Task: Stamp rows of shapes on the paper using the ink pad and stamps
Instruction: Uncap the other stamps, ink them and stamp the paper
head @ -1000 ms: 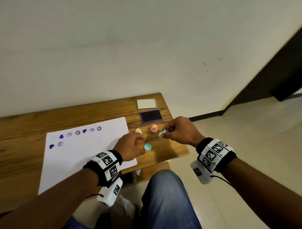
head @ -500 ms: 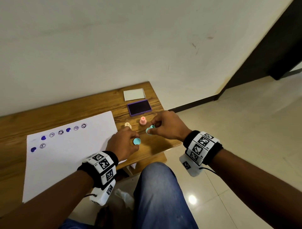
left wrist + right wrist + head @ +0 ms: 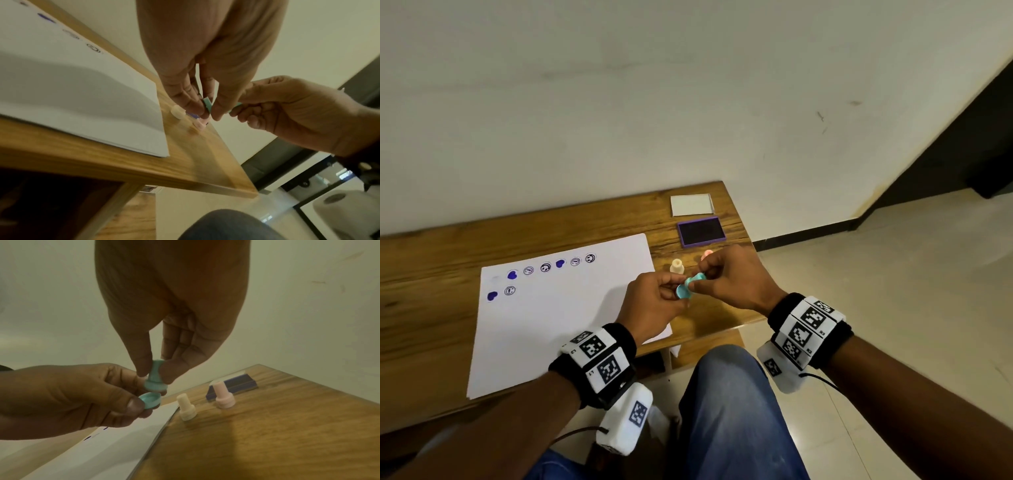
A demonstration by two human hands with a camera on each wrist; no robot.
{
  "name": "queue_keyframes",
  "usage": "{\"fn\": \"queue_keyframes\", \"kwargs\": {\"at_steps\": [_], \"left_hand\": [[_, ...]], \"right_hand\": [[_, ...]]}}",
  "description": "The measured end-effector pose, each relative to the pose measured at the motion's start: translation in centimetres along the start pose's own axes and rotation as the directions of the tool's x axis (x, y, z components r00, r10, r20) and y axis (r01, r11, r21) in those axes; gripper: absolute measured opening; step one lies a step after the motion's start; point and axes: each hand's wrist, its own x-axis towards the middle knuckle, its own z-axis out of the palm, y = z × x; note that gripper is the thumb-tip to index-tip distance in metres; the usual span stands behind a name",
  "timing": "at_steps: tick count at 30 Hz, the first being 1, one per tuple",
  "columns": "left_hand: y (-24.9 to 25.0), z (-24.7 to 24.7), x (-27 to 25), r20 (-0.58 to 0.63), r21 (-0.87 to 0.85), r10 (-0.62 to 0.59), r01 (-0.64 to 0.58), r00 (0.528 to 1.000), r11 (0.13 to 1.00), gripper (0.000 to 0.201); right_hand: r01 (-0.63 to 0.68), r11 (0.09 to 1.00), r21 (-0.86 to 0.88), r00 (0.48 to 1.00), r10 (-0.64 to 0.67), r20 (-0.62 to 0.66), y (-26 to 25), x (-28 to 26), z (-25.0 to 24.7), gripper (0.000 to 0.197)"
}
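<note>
While my right hand [image 3: 164,313] pinches the teal stamp [image 3: 155,378] by its stem, my left hand [image 3: 68,399] grips its teal cap [image 3: 149,400] just below, both above the table's [image 3: 448,257] right end, w/ paper [image 3: 551,318] at left & ink pad [image 3: 701,231] farther back.

Wooden worktop [image 3: 431,308] against the wall carried a white paper sheet [image 3: 558,329] with purple stamped marks; beside its right edge stood a cream stamp [image 3: 676,266] and a pink stamp [image 3: 223,395], beyond them an open purple ink pad [image 3: 701,231] and its white lid [image 3: 691,204].
</note>
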Motion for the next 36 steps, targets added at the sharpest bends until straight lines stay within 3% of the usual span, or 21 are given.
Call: {"fn": "queue_keyframes", "kwargs": {"at_steps": [6,19,26,30,36], "left_hand": [[0.3,-0.7,-0.1,-0.02,-0.132,-0.054,0.05,0.998,0.99,0.043],[1.0,-1.3,-0.7,-0.032,-0.087,0.05,-0.053,0.998,0.995,0.04],[1.1,-1.4,-0.5,-0.018,-0.15,0.023,-0.025,1.0,0.988,0.036],[1.2,-1.3,-0.5,-0.038,-0.225,0.01,-0.018,0.999,0.974,0.039],[1.5,-0.6,-0.5,-0.027,-0.241,0.049,-0.054,0.998,0.969,0.036]], "right_hand": [[0.027,0.999,0.018,1.0,-0.027,-0.009,-0.7,0.1,0.5,0.021],[0.046,0.99,0.135,0.999,-0.049,0.015,-1.0,0.0,0.6,0.021],[-0.034,0.962,0.27,0.998,0.021,0.052,-0.7,0.0,0.6,0.021],[-0.196,0.856,0.478,0.977,0.129,0.171,-0.4,-0.1,0.4,0.015],[-0.179,0.82,0.543,0.983,0.13,0.128,0.5,-0.4,0.8,0.021]]}}
